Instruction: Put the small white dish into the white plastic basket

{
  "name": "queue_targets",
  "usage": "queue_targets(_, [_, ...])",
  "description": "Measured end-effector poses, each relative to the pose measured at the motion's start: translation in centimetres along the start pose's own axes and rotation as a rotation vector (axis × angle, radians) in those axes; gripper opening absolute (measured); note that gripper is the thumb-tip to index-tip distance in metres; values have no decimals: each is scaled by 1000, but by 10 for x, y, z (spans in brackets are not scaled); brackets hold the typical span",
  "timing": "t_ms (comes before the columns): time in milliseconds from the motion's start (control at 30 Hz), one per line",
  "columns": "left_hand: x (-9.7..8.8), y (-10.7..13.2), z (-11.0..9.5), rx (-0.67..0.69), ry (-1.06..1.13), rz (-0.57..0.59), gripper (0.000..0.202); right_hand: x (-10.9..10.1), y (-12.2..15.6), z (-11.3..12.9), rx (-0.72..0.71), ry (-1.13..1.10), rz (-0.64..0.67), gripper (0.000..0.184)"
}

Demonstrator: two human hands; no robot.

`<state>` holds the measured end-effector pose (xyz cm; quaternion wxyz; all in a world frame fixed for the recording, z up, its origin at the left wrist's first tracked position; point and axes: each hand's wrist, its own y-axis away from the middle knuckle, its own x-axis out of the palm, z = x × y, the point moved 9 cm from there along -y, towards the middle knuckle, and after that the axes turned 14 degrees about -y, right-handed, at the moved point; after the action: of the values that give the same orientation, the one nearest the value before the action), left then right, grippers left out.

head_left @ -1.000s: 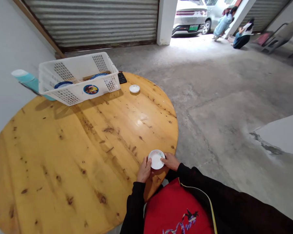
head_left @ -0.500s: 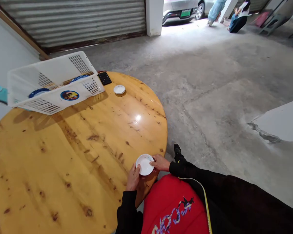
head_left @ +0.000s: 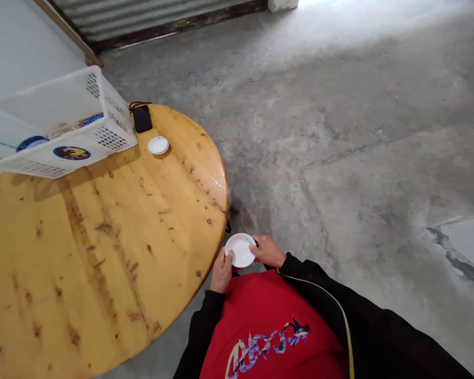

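In the head view, the person's bare left hand [head_left: 221, 271] and bare right hand [head_left: 267, 251] together hold a small, round, shallow white bowl [head_left: 240, 251] with faint coloured marks on its inner wall. The fingers of each hand are closed on the rim from opposite sides, the thumbs lying over the edge onto the inside and the other fingers mostly hidden beneath. The bowl is held mouth up, in front of a red shirt [head_left: 268, 297] with multicoloured lettering, and appears just beyond the edge of a round, yellow-brown, glossy wooden surface [head_left: 114, 252] with dark knots; its height against that edge cannot be told. Black sleeves cover both arms, and a pale yellow trim runs along the black garment on the right. Toward the far edge of the surface, well apart from the hands, sits a small white round dish [head_left: 158, 145]. Near it lies a flat, black, rectangular object [head_left: 142, 119], with a dark reddish cord [head_left: 140, 104] behind it. To their left stands a rectangular white plastic basket [head_left: 47, 159] with perforated walls and a round, colourful sticker [head_left: 71, 152] on its front; blue-and-white items [head_left: 32, 142] show inside, only partly visible. Beyond spreads a grey concrete floor [head_left: 363, 168], with a ribbed metal shutter [head_left: 158, 21] at the top.
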<state>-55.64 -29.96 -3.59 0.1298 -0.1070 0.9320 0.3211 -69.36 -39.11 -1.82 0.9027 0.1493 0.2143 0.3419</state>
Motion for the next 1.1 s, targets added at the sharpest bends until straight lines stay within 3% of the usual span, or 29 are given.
queue_targets(100, [36,-15,-32,39,-85,63,49,-41,0,-21,33,-92,-37,15])
queue_targets(333, [67,-64,-101,205,-297,6,46,-103,-21,-40,46,-240,-175,19])
queue_targets(500, [100,-119,-137,246,-353,78,44,-155,-52,-53,72,-361,-227,27])
queue_targets(600, [111,-160,-166,282,-347,97,41,-190,-81,-47,77,-398,-254,32])
queue_targets(767, [114,-223,-227,285,-242,163,40,-252,-142,-14,92,-385,-282,40])
queue_targets(867, [104,-255,-262,277,-212,178,40,-281,-184,9,80,-336,-255,41])
queue_targets(967, [85,-281,-289,274,-239,120,37,-298,-223,23,61,-292,-221,41])
queue_targets(1100, [64,-305,-303,225,-337,38,32,-301,-263,26,100,-286,-156,41])
